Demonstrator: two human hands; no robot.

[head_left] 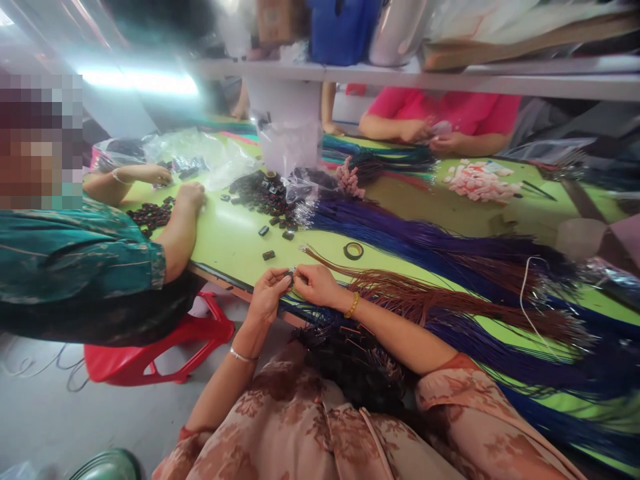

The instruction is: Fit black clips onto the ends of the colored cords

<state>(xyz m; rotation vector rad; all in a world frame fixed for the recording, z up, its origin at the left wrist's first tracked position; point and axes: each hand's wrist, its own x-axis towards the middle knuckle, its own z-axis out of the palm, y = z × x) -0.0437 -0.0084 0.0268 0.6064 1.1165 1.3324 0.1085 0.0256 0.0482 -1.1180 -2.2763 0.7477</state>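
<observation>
My left hand (267,295) pinches a small black plastic connector (289,275) between thumb and fingers, just over the table's near edge. Right against it, my right hand (319,285) is closed, fingertips meeting at the connector; what it pinches is too small to make out. Dark blue wires hang below my hands, and a bundle of brown wires (425,297) stretches off to the right. A few loose black connectors, one of them a black connector (269,255), lie beyond my fingers, in front of a pile of black connectors (260,193).
A black tape roll (353,251) lies between the brown wires and the blue-purple wires (395,230). Pink connectors (480,181) are heaped farther back. At left a co-worker's arm (181,237) rests by more black parts; a red stool (150,350) stands below. A shelf (450,81) spans overhead.
</observation>
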